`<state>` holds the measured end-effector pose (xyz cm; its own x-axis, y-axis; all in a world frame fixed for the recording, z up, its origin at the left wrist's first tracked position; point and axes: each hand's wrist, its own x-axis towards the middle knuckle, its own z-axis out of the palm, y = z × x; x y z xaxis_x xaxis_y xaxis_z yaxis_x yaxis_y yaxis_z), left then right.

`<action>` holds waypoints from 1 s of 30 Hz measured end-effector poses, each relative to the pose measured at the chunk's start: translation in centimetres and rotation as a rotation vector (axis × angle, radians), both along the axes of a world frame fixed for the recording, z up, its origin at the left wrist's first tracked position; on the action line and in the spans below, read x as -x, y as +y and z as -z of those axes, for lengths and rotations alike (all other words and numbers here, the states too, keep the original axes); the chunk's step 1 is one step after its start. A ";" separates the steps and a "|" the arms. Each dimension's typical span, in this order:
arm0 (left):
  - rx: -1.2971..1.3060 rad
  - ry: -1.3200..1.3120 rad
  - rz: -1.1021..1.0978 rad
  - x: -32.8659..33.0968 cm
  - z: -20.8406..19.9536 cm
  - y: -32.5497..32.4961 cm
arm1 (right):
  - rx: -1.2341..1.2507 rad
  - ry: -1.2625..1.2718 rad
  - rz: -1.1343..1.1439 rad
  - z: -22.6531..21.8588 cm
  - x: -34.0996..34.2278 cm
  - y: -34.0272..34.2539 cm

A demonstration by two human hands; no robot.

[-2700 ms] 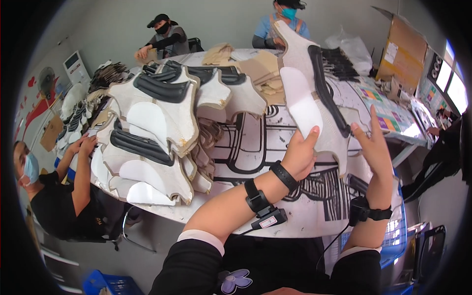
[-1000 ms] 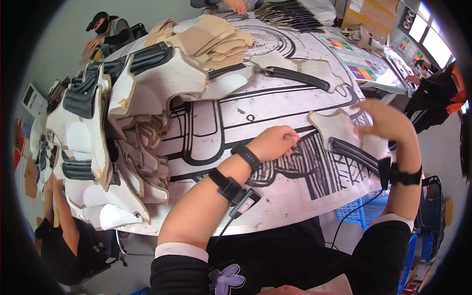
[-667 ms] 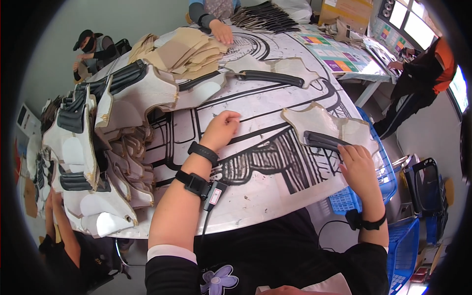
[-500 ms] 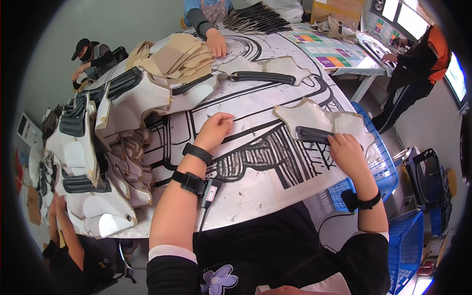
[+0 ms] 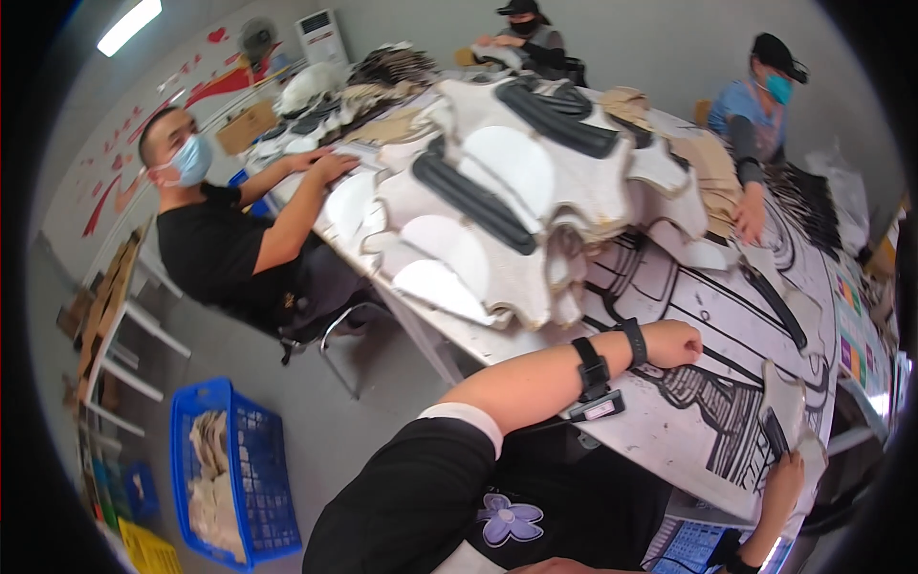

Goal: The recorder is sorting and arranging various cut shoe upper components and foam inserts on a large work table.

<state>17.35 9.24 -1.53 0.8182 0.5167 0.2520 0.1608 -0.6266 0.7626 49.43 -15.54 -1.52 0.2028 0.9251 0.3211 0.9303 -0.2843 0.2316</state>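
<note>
On the right side of the table lies an off-white, curved-edge panel (image 5: 786,390) with a black padded strip (image 5: 775,432) on it. My right hand (image 5: 788,474) is at the strip's near end, its fingers closed on it; the fingertips are small and partly hidden. My left hand (image 5: 674,342) rests on the black line drawing of the tabletop (image 5: 643,442), curled into a loose fist with nothing visible in it. Bands circle both wrists. Beyond, a similar panel with a black strip (image 5: 776,304) lies near a co-worker's hand (image 5: 751,215).
A high pile of white panels with black padded strips (image 5: 473,206) covers the table's left part. A co-worker (image 5: 229,230) sits at its left edge; others are at the far side. On the floor at left stands a blue basket (image 5: 268,478) holding beige pieces.
The view has swung left, so the table and both my hands appear farther right. My left hand looks more curled; my right hand stays at the strip.
</note>
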 end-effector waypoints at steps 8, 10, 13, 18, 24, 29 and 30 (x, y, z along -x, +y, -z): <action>0.155 0.055 -0.038 1.4 -0.7 0.4 | 0.022 -0.016 0.098 1.8 -1.4 2.4; 0.152 0.065 -0.034 1.3 -0.7 0.5 | 0.003 -0.027 0.104 1.8 -1.3 2.4; 0.158 0.071 -0.038 1.0 -0.9 0.5 | -0.026 -0.038 0.111 1.8 -1.8 2.3; 0.195 0.050 -0.028 1.0 -0.9 0.2 | 0.079 -0.083 0.137 1.9 -2.4 2.1; 0.171 0.040 -0.031 1.0 -0.6 0.4 | -0.027 0.071 0.198 1.5 -1.3 3.2; 0.105 0.049 -0.030 0.8 -0.7 0.4 | 0.097 -0.074 0.186 0.9 -1.6 2.7; 0.105 0.049 -0.032 1.0 -0.7 0.3 | 0.095 -0.066 0.202 1.1 -1.7 2.7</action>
